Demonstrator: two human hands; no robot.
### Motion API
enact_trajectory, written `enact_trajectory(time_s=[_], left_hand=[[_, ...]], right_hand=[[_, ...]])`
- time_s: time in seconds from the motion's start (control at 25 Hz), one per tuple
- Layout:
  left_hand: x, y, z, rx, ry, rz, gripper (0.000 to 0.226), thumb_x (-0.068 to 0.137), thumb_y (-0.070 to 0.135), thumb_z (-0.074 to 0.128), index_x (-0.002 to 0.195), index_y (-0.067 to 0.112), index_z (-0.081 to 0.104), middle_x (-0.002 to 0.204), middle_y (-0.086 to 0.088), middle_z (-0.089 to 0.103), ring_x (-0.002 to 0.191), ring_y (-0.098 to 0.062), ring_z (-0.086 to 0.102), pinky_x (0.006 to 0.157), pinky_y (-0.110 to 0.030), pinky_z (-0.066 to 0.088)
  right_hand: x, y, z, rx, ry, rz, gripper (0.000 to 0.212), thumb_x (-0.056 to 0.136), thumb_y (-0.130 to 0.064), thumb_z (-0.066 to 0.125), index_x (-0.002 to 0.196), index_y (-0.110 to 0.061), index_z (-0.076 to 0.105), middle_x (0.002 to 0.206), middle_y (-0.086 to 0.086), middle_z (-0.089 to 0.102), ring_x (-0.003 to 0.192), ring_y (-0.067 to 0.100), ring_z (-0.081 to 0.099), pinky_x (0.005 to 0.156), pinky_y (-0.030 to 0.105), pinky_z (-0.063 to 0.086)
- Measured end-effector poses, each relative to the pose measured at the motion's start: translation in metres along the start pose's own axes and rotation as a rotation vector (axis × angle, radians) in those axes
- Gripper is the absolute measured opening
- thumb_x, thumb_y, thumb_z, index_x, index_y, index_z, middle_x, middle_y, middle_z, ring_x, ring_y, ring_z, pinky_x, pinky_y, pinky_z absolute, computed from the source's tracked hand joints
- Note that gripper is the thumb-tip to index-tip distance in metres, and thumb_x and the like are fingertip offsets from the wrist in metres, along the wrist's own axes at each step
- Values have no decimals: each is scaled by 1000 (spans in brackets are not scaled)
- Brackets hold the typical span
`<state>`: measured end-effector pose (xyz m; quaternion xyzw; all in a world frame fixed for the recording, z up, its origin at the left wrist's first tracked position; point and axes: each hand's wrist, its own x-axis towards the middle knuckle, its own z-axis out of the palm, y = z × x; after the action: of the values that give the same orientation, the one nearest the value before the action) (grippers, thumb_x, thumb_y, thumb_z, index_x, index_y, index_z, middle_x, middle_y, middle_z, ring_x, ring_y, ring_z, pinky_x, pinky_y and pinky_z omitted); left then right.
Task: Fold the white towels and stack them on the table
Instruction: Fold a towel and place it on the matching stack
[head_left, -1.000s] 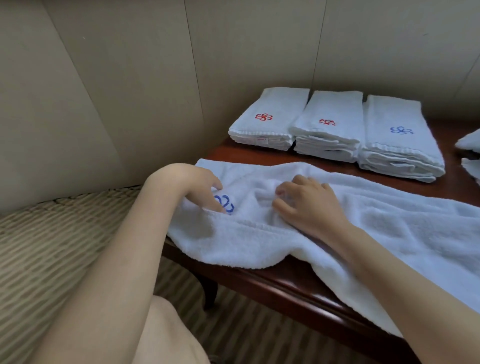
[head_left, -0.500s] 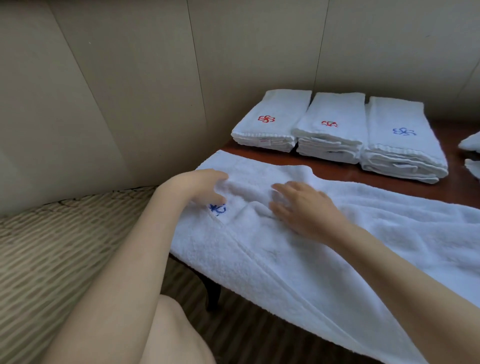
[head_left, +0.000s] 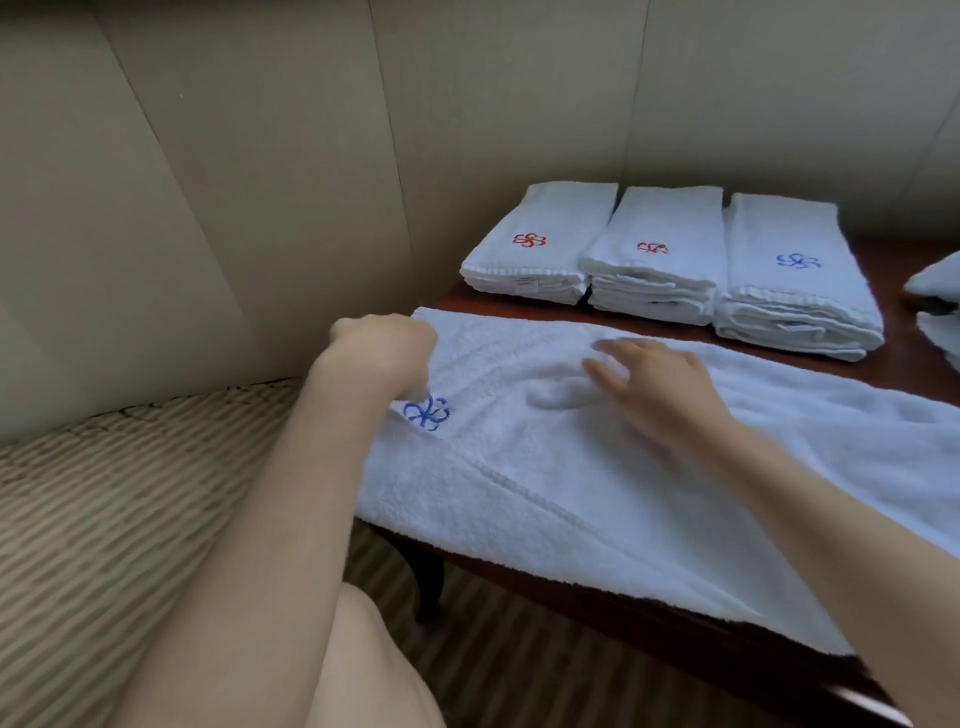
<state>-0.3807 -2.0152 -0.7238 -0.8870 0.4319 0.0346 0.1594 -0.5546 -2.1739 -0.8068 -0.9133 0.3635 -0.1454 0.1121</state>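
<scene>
1. Towel (head_left: 649, 467) lies flat on tabletop (head_left: 924, 364), long axis from 9 to 4 o'clock.
2. My left hand (head_left: 384, 348) is nearest its 9 o'clock end, fingers hidden, grip unclear.
3. My right hand (head_left: 649, 379) rests flat mid-towel, fingers loose.

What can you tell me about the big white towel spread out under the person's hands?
The white towel is thick terry cloth with a blue flower emblem near its left end. It lies lengthwise along the wooden table, folded over, its near edge overhanging. The left hand holds its far left corner; the right hand rests flat on it.
</scene>
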Motion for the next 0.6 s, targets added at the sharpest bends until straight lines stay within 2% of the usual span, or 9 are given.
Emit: enact_trajectory(time_s=[0.04,0.12,0.2,0.32,0.44,0.52,0.6], left_hand=[[5,20,0,-73,102,104,41,93,21,53,133,22,48,126,1,54,110,-22,53,81,-31,39],[12,72,3,-315,171,383,39,96,19,47,135,23,47,135,-1,49,120,-21,49,92,-32,42],[20,125,9,-441,172,598,38,97,23,45,134,22,48,139,-4,45,126,-23,44,102,-36,38],[29,176,26,-379,189,657,42,97,35,41,138,28,42,146,-5,37,135,-24,34,109,-40,31],[21,202,26,-262,29,738,58,93,52,42,146,38,26,158,-2,17,145,-19,15,117,-41,16],[13,209,14,-278,-26,793,54,92,54,44,140,30,41,150,0,35,140,-20,28,114,-39,24],[10,216,4,-458,78,725,41,94,52,42,121,24,59,130,4,55,123,-19,49,103,-36,38]], right_hand=[[-8,14,-13,-10,8,43,37,97,-42,38,127,-28,56,133,0,56,126,20,46,100,38,34],[-31,50,-37,-51,22,149,27,96,-35,41,109,-25,63,116,5,65,110,27,55,81,34,38],[-66,87,-57,-85,19,274,25,94,-35,43,99,-22,64,112,5,66,105,28,56,78,34,40],[-112,124,-74,-172,-29,420,37,91,-48,45,111,-22,62,125,2,58,116,25,51,90,35,40],[-135,142,-96,-201,-9,569,36,89,-46,43,96,-19,64,107,5,59,94,27,52,75,33,38],[-144,149,-106,-216,4,675,35,92,-42,40,97,-16,63,107,7,59,93,29,52,75,33,37],[-151,163,-112,-293,-53,716,30,93,-36,44,110,-16,57,118,9,55,108,31,50,81,36,38]])
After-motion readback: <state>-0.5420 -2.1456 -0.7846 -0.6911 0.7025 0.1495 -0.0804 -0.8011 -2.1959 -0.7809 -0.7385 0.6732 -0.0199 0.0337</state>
